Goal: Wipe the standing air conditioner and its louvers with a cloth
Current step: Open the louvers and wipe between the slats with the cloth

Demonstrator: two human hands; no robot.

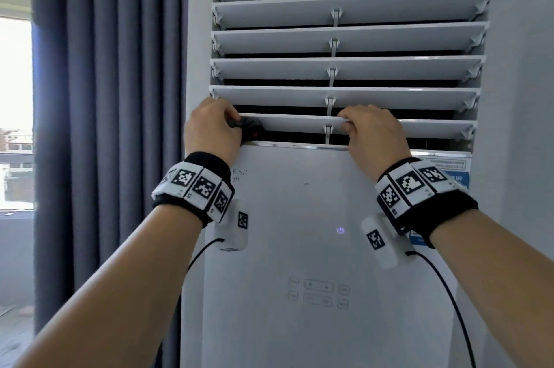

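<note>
A white standing air conditioner (314,217) fills the middle of the view, with several horizontal louvers (344,68) tilted open across its upper half. My left hand (211,131) presses a dark cloth (250,128) against the left end of the lowest louver (284,123). Most of the cloth is hidden under the fingers and tucked below the slat. My right hand (373,134) pinches the front edge of that same louver just right of its centre link. Both wrists wear black bands with marker tags and cables.
Grey-blue curtains (114,128) hang directly left of the unit, and a bright window (15,98) lies beyond them. A button panel (319,292) and a lit power symbol (340,230) sit on the front below my hands. A blue label (455,176) is at the right.
</note>
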